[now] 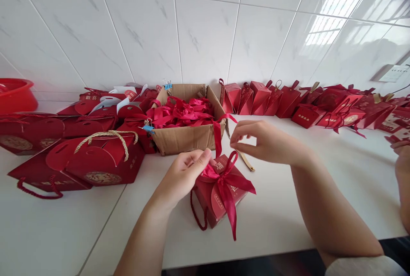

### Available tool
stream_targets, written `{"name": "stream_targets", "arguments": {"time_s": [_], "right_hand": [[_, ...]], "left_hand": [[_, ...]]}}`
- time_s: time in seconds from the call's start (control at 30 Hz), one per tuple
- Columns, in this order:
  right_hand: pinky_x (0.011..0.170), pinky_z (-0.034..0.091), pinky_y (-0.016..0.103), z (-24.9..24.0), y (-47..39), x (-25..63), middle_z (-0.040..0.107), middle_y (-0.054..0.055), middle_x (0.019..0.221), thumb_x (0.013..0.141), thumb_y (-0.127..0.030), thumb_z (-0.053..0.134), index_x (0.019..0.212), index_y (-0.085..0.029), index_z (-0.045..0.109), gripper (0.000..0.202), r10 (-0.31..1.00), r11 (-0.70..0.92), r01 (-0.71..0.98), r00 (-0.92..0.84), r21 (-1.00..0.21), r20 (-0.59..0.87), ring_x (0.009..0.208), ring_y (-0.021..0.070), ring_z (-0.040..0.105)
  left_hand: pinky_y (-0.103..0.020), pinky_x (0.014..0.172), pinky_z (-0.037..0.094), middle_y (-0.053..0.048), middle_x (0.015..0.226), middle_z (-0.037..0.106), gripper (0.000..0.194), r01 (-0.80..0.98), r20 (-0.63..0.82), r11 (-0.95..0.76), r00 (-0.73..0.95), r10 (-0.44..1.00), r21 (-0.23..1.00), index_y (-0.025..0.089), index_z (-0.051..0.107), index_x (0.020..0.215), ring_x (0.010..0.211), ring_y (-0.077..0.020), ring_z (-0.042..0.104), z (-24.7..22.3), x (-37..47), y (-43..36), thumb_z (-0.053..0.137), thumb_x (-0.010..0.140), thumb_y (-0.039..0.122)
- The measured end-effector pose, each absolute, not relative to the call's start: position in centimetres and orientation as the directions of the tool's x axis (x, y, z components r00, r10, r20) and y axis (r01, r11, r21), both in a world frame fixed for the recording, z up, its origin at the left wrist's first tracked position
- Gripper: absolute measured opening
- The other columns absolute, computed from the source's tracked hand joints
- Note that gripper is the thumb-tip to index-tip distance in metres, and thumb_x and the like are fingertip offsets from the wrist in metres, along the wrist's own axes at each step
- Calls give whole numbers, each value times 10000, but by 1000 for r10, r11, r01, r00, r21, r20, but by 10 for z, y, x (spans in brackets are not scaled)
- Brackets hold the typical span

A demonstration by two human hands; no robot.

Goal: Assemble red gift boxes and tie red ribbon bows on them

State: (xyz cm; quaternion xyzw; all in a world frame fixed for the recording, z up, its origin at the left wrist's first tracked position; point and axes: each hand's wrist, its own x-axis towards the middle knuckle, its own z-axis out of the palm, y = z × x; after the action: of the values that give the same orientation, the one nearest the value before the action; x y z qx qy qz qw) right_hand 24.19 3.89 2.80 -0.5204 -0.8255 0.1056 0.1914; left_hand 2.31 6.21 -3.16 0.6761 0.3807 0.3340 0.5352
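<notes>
Tying a satin bow on a small red gift box

The left hand pinches the knot of the red ribbon bow atop the gift box, which lies directly under the grip on the white counter; the right hand, fingers loosely curled and holding nothing I can make out, hovers just above and to the right; I'd judge the loops want even tugs while the knot is pinned; the ribbon is glossy and slippery, the box stiff matte card with a twisted cord handle; beyond the grip, a cardboard carton of loose ribbons; farther off, finished boxes against the tiled wall.

red gift box, crimson ribbon, brown carton
</notes>
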Motion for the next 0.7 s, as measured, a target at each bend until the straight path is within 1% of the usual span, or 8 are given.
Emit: {"name": "stream_targets", "arguments": {"time_s": [0.07,0.17,0.27,0.37,0.47,0.57,0.63,0.7], "right_hand": [[653,436,261,29,30,231,616,19,877,852,-241,590,833,-223,709,122,861,509,781,-464,-362,210,747,127,560],[626,407,269,27,22,214,566,26,821,836,-309,645,811,-244,736,115,834,552,774,-515,-310,197,777,148,517],[609,379,272,22,22,201,537,25,772,796,-341,700,733,-224,729,135,832,554,792,-527,-257,174,754,152,467],[612,362,277,18,25,195,530,28,766,794,-326,703,668,-195,705,181,839,545,810,-522,-219,155,747,152,436],[634,361,282,16,26,194,535,31,784,812,-290,681,672,-185,697,176,842,539,813,-520,-222,143,765,152,432],[661,364,283,15,26,196,541,26,798,819,-240,668,657,-169,669,176,831,556,798,-538,-234,139,768,142,430],[679,366,285,15,27,197,542,23,800,814,-215,664,653,-163,654,170,823,568,787,-549,-240,147,768,139,429],[695,371,289,14,27,198,542,22,799,814,-202,655,656,-160,647,164,808,589,770,-568,-245,155,766,138,428]], "left_hand": [[-275,665,445,-13,680,623,442,101,8,-69,509,861,992,190,618,664,742,-186,596,-33,21,63,456,882,539],[-266,669,440,-1,687,617,439,34,-13,-6,532,846,999,196,596,661,712,-164,574,-35,18,65,440,899,530],[-264,659,439,-3,736,638,409,34,-22,4,528,849,999,207,625,729,710,-163,569,-37,18,65,455,891,541],[-271,732,441,-4,775,642,388,63,-28,-5,509,860,998,217,654,820,783,-174,580,-37,19,65,468,883,552],[-278,792,429,-1,796,627,374,64,-4,-34,509,861,997,222,656,869,852,-181,579,-37,20,66,467,886,543],[-270,765,422,-8,841,603,340,69,47,-98,528,848,993,196,625,757,873,-181,567,-38,22,68,521,870,501],[-258,728,413,-17,900,586,346,105,78,-155,525,847,982,176,574,649,882,-180,560,-38,23,69,573,845,461],[-254,701,405,-22,955,564,366,163,91,-199,507,857,966,165,543,595,874,-174,553,-38,23,70,586,836,438]]}}
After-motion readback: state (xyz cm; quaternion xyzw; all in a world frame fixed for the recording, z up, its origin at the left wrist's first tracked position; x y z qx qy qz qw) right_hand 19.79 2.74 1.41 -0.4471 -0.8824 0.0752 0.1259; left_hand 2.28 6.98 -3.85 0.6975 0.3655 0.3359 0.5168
